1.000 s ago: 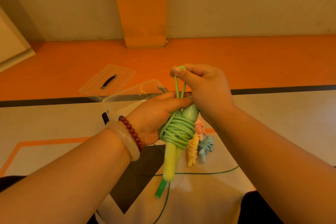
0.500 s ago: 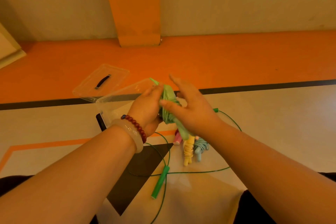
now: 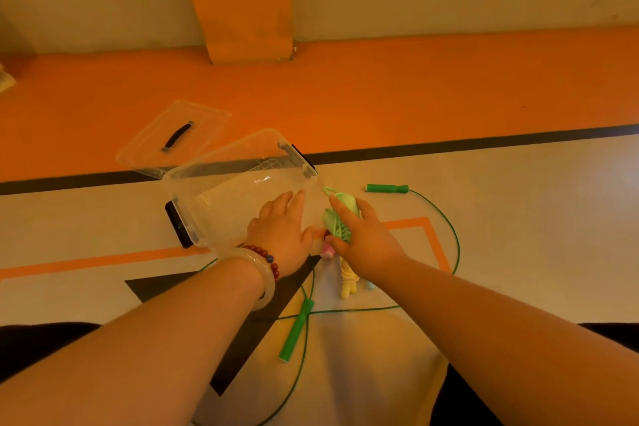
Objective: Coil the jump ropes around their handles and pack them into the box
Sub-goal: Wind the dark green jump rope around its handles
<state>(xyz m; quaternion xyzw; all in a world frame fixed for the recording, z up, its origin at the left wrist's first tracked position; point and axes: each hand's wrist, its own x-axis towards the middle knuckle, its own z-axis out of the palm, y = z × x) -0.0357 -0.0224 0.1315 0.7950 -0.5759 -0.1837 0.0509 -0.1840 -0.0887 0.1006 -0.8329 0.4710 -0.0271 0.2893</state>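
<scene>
My right hand [image 3: 364,239] holds the coiled light green jump rope [image 3: 340,220] by its bundle, index finger laid along it, right at the clear plastic box's [image 3: 193,183] right wall. Whether the bundle is over the rim or just outside it is unclear. Fingers straight, my left hand [image 3: 281,230] rests on the box's near right part. A dark green jump rope lies uncoiled on the floor, one handle [image 3: 387,188] right of the box and the other handle [image 3: 295,332] near me. Coiled yellow [image 3: 346,282] and pink [image 3: 326,251] ropes lie partly hidden under my right hand.
The box's clear lid [image 3: 152,145] with a black handle lies flat behind the box on the left. The dark green cord [image 3: 455,245] loops wide across the floor to the right and runs back between my knees. A wall and an orange pillar [image 3: 242,10] stand beyond.
The light green bundle has gone from chest height down to the box's right side. My left hand let go of it and moved onto the box. The view tilted down.
</scene>
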